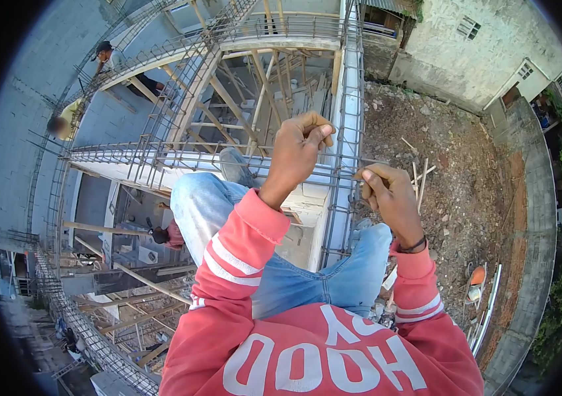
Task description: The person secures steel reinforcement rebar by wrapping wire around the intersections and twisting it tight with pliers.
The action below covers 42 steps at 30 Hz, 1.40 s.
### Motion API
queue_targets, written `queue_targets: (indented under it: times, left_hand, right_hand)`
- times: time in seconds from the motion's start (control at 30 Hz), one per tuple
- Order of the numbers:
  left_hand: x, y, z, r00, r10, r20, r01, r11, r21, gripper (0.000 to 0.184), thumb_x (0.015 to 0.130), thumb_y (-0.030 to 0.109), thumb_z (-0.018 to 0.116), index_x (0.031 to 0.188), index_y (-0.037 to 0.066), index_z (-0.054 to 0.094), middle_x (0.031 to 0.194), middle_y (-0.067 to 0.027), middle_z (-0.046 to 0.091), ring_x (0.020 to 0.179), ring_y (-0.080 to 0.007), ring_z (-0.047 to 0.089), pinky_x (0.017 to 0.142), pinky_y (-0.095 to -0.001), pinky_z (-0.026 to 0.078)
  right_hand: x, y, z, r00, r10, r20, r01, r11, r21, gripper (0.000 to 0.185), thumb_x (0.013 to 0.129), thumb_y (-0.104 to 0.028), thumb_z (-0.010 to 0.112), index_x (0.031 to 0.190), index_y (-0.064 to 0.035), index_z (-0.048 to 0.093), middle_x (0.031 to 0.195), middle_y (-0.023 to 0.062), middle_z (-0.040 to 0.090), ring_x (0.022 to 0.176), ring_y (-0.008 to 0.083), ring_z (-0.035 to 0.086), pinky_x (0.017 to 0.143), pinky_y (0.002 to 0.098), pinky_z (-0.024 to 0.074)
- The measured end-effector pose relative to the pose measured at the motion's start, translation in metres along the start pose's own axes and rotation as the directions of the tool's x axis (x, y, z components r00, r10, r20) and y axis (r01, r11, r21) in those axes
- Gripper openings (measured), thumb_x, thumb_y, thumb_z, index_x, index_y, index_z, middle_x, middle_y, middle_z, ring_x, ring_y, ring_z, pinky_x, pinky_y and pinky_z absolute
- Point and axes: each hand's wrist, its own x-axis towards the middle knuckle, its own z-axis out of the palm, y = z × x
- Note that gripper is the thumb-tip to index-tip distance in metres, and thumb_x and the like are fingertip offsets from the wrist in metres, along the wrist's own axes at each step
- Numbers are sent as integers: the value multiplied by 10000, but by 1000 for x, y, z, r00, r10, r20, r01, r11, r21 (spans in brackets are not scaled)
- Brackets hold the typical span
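Observation:
I sit astride a wall top, with a steel rebar cage (pixel 351 92) running away from me along it. My left hand (pixel 299 148) is raised just left of the cage, thumb and fingers pinched together. On the cage's right side, my right hand (pixel 392 197) is also closed, its thumb against the curled fingers, close to the bars. Whatever lies between the fingertips of either hand is too small to make out. A second rebar cage (pixel 228 160) crosses to the left at the corner in front of me. My shoe (pixel 233 166) rests by that cage.
Deep drops lie on both sides: dirt ground (pixel 439 158) at right, rooms with wooden props (pixel 264 92) at left. A person (pixel 117 63) and another in yellow (pixel 66 120) are at the far left walls. A person in red (pixel 172 235) is below. A wheelbarrow (pixel 475 284) stands at right.

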Motion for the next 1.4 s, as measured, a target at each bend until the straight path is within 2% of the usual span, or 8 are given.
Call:
queue_targets:
  times: [0.1, 0.2, 0.37, 0.5, 0.67, 1.03, 1.27, 1.4]
  left_hand:
    - [-2, 10, -3, 938, 339, 65, -338, 861, 380, 108, 886, -45, 596, 903, 3, 691, 741, -106, 654, 700, -191, 642, 609, -319, 473]
    - [10, 2, -17, 758, 571, 315, -650, 699, 297, 201, 791, -102, 584, 913, 14, 696, 769, -135, 646, 707, -283, 649, 620, -373, 497]
    - [-20, -6, 11, 694, 566, 445, -717, 599, 355, 271, 752, -50, 614, 987, 33, 720, 907, -135, 684, 831, -342, 680, 739, -421, 560]
    - [-97, -48, 56, 768, 293, 570, -502, 828, 250, 343, 814, 12, 642, 1156, -12, 660, 917, -154, 650, 885, -363, 660, 791, -441, 540]
    - [-134, -58, 76, 816, 117, 566, -267, 945, 190, 265, 879, 109, 683, 1099, -40, 695, 935, -201, 646, 897, -389, 650, 799, -453, 518]
    - [-105, -35, 51, 786, 172, 594, -220, 975, 9, 133, 800, 39, 728, 926, 6, 755, 861, -148, 716, 835, -300, 690, 757, -390, 529]
    - [-81, -15, 10, 618, 199, 761, 9, 965, -260, 84, 798, 59, 770, 870, 17, 760, 941, -135, 751, 866, -254, 713, 778, -355, 546]
    - [-94, 4, 16, 664, 124, 737, -72, 992, -102, 97, 791, 92, 803, 831, 19, 753, 925, -126, 752, 864, -232, 712, 774, -354, 543]
  right_hand:
    - [-8, 0, -16, 988, -154, -6, 145, 941, -307, 174, 940, -88, 578, 910, 36, 698, 589, 119, 578, 507, 207, 522, 541, 350, 424]
    - [-16, -13, -43, 980, -196, 42, 194, 882, -429, 156, 911, -84, 584, 915, 16, 704, 617, 154, 576, 542, 293, 541, 575, 379, 426]
    - [-29, -28, -91, 978, 38, 207, 82, 837, -542, 188, 903, -135, 611, 882, 26, 706, 611, 152, 575, 546, 277, 538, 579, 375, 424]
    - [-69, 19, -115, 960, 79, 270, 99, 803, -587, 197, 908, -137, 615, 866, 38, 698, 578, 114, 528, 519, 191, 498, 540, 344, 392]
    - [-127, 76, -90, 919, 371, 134, -327, 907, -267, 215, 960, -138, 607, 873, 34, 700, 606, 46, 523, 542, 93, 441, 503, 297, 335]
    - [-177, 91, -37, 964, 146, -224, -186, 968, -170, 211, 985, -132, 597, 1003, 20, 741, 652, 28, 594, 561, 88, 489, 503, 273, 341]
    - [-169, 38, -56, 999, 22, 41, -14, 980, -200, 156, 962, -116, 630, 928, 1, 727, 637, 63, 628, 548, 138, 563, 513, 312, 390]
    - [-164, 38, -54, 999, -27, -41, 5, 886, -463, 123, 955, -73, 611, 907, -21, 711, 631, 76, 617, 570, 200, 598, 547, 342, 415]
